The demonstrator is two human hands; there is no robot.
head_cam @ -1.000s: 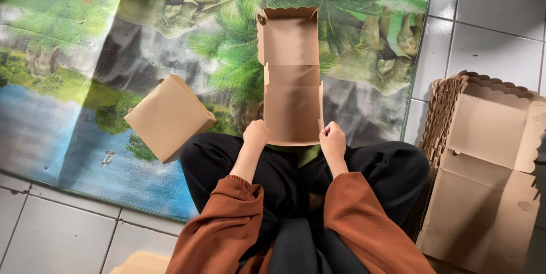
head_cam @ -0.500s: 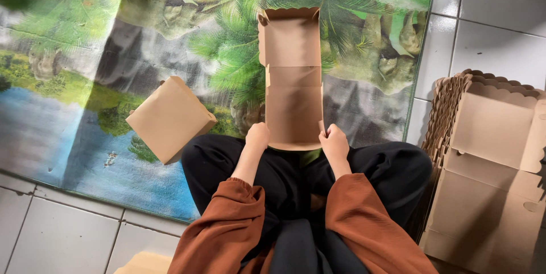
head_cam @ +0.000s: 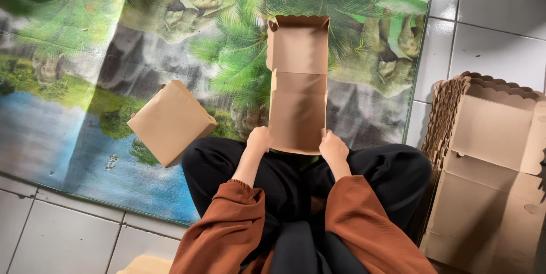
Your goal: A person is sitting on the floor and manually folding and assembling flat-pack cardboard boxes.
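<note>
Brown cardboard fills my grip: an unfolded box blank (head_cam: 297, 89) with a scalloped far edge stands lengthwise out from my lap toward twelve o'clock, over the mat. My left hand (head_cam: 259, 139) clasps its near left corner and my right hand (head_cam: 333, 147) clasps the near right corner; the fingers of both curl behind the card, so I cannot see them. The blank's near edge rests just above my black trousers (head_cam: 227, 166), and its underside is hidden from me.

At nine o'clock from my left hand a folded, closed box (head_cam: 172, 121) of the same brown card lies tilted on the mat, well apart from the blank. At three o'clock a stack of flat blanks (head_cam: 489, 160) sits on the white tiles (head_cam: 500, 46), cut off by the right edge. The printed mat (head_cam: 85, 52) shows green palms, grey rock and blue water; its top and left run out of view. At six o'clock my rust-coloured sleeves (head_cam: 227, 228) cover both forearms, and a pale cardboard corner (head_cam: 145, 264) at seven o'clock is mostly cropped.
</note>
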